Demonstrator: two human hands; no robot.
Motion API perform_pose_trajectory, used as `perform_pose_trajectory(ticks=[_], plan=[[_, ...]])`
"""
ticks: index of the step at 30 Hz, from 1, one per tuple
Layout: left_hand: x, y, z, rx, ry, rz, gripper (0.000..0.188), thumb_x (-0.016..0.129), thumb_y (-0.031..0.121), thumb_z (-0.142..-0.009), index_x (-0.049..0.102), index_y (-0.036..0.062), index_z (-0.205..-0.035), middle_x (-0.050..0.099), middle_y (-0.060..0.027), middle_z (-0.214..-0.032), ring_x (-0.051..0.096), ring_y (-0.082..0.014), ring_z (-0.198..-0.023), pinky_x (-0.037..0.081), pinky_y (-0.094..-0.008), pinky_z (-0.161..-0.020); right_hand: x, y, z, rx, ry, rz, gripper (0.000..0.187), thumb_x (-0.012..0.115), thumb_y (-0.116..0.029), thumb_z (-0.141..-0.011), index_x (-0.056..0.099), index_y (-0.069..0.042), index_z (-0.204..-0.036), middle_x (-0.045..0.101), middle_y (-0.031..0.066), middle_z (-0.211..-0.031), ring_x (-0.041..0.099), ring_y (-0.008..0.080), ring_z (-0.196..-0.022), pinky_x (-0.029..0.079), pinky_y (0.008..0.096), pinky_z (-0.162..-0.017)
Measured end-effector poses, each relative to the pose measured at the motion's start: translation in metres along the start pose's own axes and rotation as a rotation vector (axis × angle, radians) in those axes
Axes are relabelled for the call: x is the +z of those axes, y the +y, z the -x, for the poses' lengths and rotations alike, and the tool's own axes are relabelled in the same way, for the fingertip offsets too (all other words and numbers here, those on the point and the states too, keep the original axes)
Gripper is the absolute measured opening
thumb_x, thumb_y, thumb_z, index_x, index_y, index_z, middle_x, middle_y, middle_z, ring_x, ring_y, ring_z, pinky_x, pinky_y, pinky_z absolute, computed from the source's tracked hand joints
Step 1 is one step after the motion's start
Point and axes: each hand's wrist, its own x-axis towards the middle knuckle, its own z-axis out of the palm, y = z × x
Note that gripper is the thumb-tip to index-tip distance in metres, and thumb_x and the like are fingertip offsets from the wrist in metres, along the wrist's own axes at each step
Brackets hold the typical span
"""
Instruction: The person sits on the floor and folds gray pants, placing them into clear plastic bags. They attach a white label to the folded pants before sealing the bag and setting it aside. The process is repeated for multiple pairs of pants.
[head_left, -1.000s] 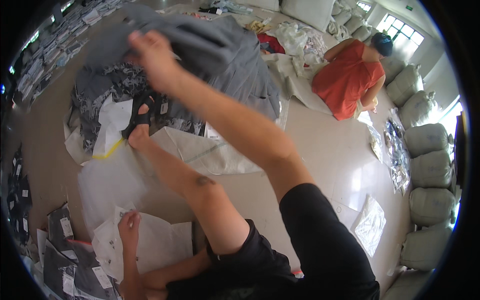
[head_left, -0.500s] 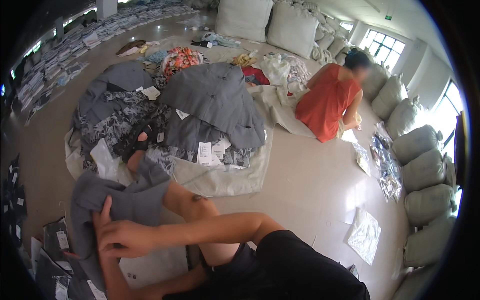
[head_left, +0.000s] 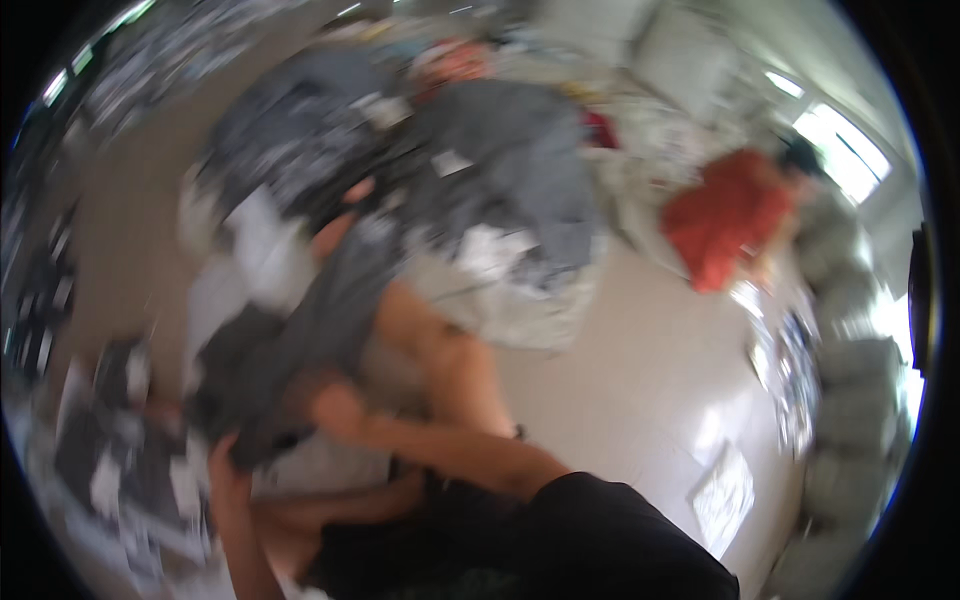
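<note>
Left grip (head_left: 228,460) pinches the near edge of a grey garment (head_left: 325,320); the right grip (head_left: 335,405) is blurred against the cloth, and I cannot tell whether its fingers are closed. From both, the garment stretches away beside the leg (head_left: 440,350) toward the foot (head_left: 358,190). Half a second earlier it was draped about the left grip, with the right one over it; now the two are apart. Farther out lie a grey pile (head_left: 500,140) and a person in red (head_left: 725,220).
</note>
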Motion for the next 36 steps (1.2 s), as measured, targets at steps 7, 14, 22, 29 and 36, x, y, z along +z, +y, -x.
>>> perform_pose_trajectory(ticks=[7,14,22,29,36], plan=[[0.030,0.040,0.022,0.398,0.250,-0.580,0.039,0.081,0.015,-0.089,0.069,-0.0040,-0.121,0.074,-0.0081,-0.109,0.069,-0.0162,-0.100,0.055,-0.0314,-0.090,-0.126,0.034,-0.048,0.135,-0.077,-0.556,0.024,0.070,-0.013,-0.096,0.070,0.002,-0.115,0.073,0.0177,-0.098,0.070,0.0272,-0.088,0.055,0.0363,-0.080],[0.023,0.055,0.024,0.534,0.506,-1.258,0.043,0.086,0.026,-0.084,0.069,-0.0021,-0.112,0.073,-0.0140,-0.097,0.070,-0.0258,-0.091,0.054,-0.0372,-0.083,-0.153,0.081,-0.060,0.375,-0.381,-0.874,0.036,0.066,-0.032,-0.104,0.069,0.005,-0.103,0.057,0.0108,-0.073,0.052,0.0125,-0.069,0.045,0.0318,-0.064],[0.049,-0.084,0.041,0.801,-0.043,-1.682,0.038,0.082,0.033,-0.083,0.068,0.0055,-0.106,0.068,-0.0134,-0.103,0.066,-0.0360,-0.094,0.051,-0.0460,-0.086,-0.126,0.068,-0.045,0.221,-0.477,-0.523,0.045,0.064,-0.040,-0.104,0.070,0.005,-0.099,0.057,0.0152,-0.069,0.051,0.0168,-0.065,0.046,0.0353,-0.064],[0.016,-0.091,0.025,0.842,-0.093,-1.732,0.026,0.079,0.026,-0.085,0.064,0.0061,-0.077,0.063,-0.0090,-0.072,0.065,-0.0297,-0.078,0.048,-0.0411,-0.087,-0.168,0.072,-0.072,0.158,-0.517,-0.321,0.039,0.063,-0.039,-0.104,0.071,-0.001,-0.102,0.064,0.0197,-0.079,0.061,0.0326,-0.072,0.048,0.0441,-0.070],[0.046,-0.012,0.068,0.977,-0.315,-1.597,0.032,0.087,0.021,-0.069,0.058,0.0080,-0.066,0.054,-0.0059,-0.064,0.057,-0.0274,-0.067,0.047,-0.0399,-0.085,-0.127,0.012,-0.041,-0.307,-0.427,-0.242,0.019,0.071,-0.022,-0.096,0.075,-0.010,-0.109,0.071,0.0074,-0.101,0.066,0.0293,-0.099,0.051,0.0423,-0.090]])
